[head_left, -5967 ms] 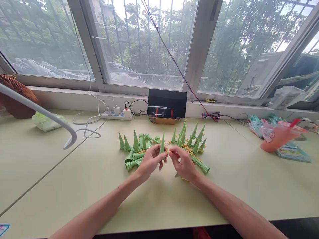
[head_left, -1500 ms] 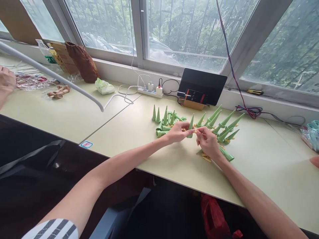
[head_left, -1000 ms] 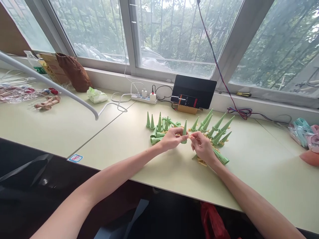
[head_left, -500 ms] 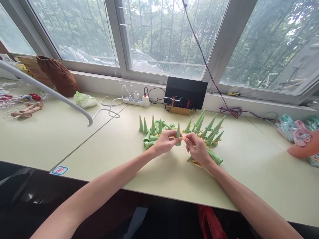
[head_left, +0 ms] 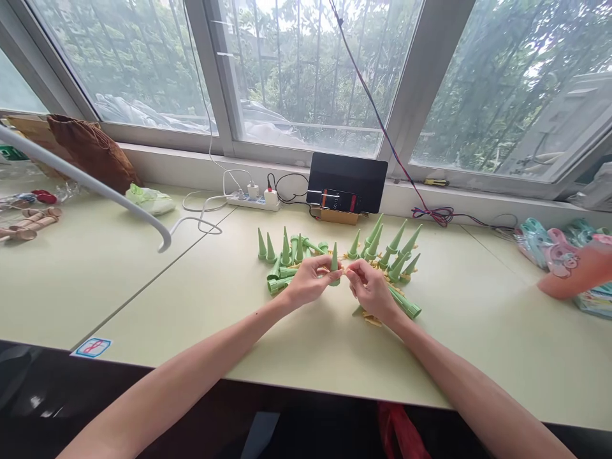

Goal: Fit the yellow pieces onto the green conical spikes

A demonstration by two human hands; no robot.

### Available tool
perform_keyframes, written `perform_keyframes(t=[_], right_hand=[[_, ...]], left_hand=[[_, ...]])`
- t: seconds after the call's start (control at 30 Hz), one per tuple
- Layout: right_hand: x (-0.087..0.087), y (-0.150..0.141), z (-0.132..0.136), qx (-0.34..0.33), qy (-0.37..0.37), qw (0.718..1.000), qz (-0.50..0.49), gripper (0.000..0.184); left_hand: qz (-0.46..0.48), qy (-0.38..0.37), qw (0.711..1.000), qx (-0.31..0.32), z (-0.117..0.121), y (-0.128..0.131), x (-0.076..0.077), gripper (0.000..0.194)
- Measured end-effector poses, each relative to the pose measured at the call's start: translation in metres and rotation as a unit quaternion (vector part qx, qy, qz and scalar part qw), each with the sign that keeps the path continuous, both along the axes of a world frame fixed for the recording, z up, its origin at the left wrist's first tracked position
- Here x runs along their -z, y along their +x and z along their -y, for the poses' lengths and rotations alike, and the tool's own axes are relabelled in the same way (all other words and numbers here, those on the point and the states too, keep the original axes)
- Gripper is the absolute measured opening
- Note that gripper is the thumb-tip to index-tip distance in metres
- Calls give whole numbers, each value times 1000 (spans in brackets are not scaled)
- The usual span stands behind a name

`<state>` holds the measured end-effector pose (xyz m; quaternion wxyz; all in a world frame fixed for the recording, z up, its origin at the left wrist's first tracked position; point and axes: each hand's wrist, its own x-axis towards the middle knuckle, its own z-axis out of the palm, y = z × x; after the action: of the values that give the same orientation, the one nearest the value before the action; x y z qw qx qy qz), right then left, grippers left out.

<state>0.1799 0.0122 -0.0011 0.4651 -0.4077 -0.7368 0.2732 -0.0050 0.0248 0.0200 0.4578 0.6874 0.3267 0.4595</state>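
Note:
My left hand (head_left: 310, 280) grips a green plastic watering spike (head_left: 335, 256) upright, its tip pointing up. Close against its right side, the fingertips of my right hand (head_left: 373, 292) are pinched on a small yellow piece (head_left: 345, 271), mostly hidden by the fingers. To the left lie and stand several green spikes (head_left: 271, 248), some on their sides. Behind and right of my right hand, more spikes (head_left: 396, 239) stand with yellow bits at their bases. One spike (head_left: 408, 306) lies beside my right wrist, and loose yellow pieces (head_left: 371, 319) rest under that hand.
A dark tablet (head_left: 347, 182) leans on a cardboard box (head_left: 338, 217) at the back. Left of it is a white power strip (head_left: 253, 202) with cables. A white metal arm (head_left: 95, 178) crosses the left side. An orange cup (head_left: 567, 277) and bagged items (head_left: 533, 241) are at right.
The whole view has shifted slightly, so everything appears a little further left and lower. Both hands keep nearly the same hold at the spike.

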Motion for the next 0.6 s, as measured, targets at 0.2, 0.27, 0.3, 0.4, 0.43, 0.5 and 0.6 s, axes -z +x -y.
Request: perform_keyframes(t=[0.2, 0.27, 0.3, 0.4, 0.43, 0.5, 0.6], right_hand=[[2, -2, -1, -4, -9, 1000, -13, 24], [2, -3, -1, -6, -12, 1000, -18, 24], [3, -3, -1, -6, -13, 1000, -19, 25], [4, -2, -2, -6, -16, 1000, -20, 25], [4, -2, -2, -7, -16, 1000, -19, 26], [4, -2, -3, -6, -14, 1000, -17, 26], [2, -2, -4, 0, -9, 1000, -15, 26]], left_hand=[[-20, 28, 999, -4, 2, 0, -3, 23], [-25, 36, 999, -6, 2, 0, -3, 23], [-29, 40, 999, -9, 2, -1, -3, 23], [-38, 56, 998, -17, 1, -1, -2, 22], [-41, 61, 997, -19, 1, -1, -2, 22], [-47, 72, 996, -24, 1, 0, -2, 21], [-62, 87, 993, -42, 3, 1, -1, 20]])
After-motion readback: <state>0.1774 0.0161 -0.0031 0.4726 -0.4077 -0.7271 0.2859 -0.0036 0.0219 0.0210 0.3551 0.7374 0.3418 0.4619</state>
